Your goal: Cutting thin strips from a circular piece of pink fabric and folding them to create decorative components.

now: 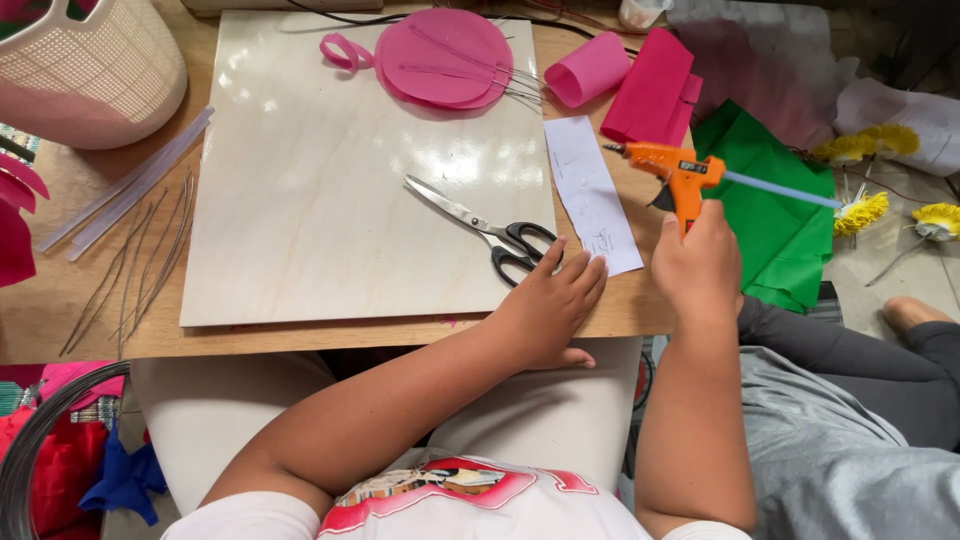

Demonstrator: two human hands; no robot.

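Head view: right hand (700,262) grips orange glue gun (680,175), left hand (550,300) beside scissors (487,228)

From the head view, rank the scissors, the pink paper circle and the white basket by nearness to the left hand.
From the left hand:
1. Scissors, handles right by the fingertips.
2. Pink paper circle, at the board's far edge.
3. White basket, far left corner.

1. A wooden desk (60,320) fills the view, seen from above.
2. A large pale board (330,200) lies flat on its middle.
3. Left of the board lie clear glue sticks (125,190) and thin wires (140,265).
4. A pale woven basket (85,70) stands at the far left corner.
5. A white paper strip (590,190) lies at the board's right edge.
6. Pink paper rolls (620,85) and a green sheet (775,215) lie further right.
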